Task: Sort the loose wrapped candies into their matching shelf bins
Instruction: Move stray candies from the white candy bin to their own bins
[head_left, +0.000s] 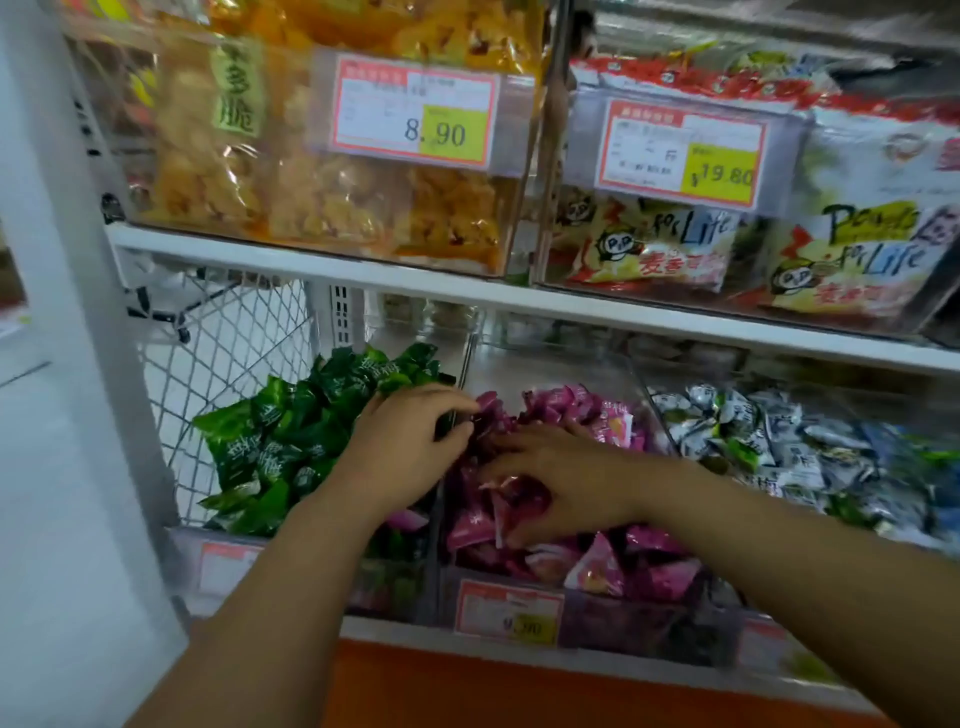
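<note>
Pinching a bunch of pink candies (597, 566), our right hand (566, 478) is curling fingers and thumb round the wrappers in the middle bin (649, 623). Our left hand (410, 441) is reaching over the divider (465, 371), with thumb and forefinger nipping one pink wrapper at its edge. Sorting is looking well along: green candies (291, 447) are filling the left bin and white-blue candies (753, 436) the right. One stray pink piece (408, 519) seems to be lying on the green side under our left wrist, so it's still needing a move. We're working under a low shelf board (519, 299), which is cramping the reach. Wire mesh (234, 338) is backing the left bin, and snack packets (322, 208) are sitting above.
</note>
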